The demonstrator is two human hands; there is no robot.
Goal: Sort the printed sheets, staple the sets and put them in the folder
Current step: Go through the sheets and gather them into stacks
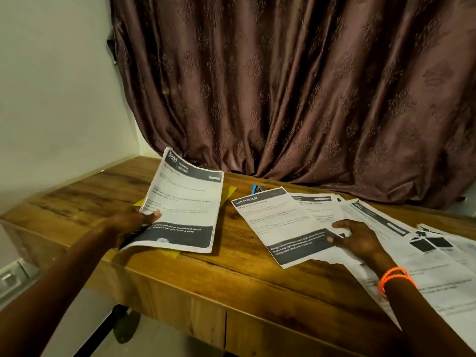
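Observation:
My left hand (134,222) grips the left edge of a stack of printed sheets (185,204), thumb on top, lifting its far end off the table. Under that stack lies a yellow folder (230,191), only its corners showing. My right hand (356,238) rests with spread fingers on loose printed sheets (278,222) fanned across the right of the table; the top one is headed "MULTI-ROOM". A blue stapler (256,188) peeks out behind those sheets, mostly hidden.
The wooden table (231,274) has its front edge close to me and a wall at the left. A brown curtain (296,86) hangs right behind the table. More sheets (438,266) overhang the right front edge.

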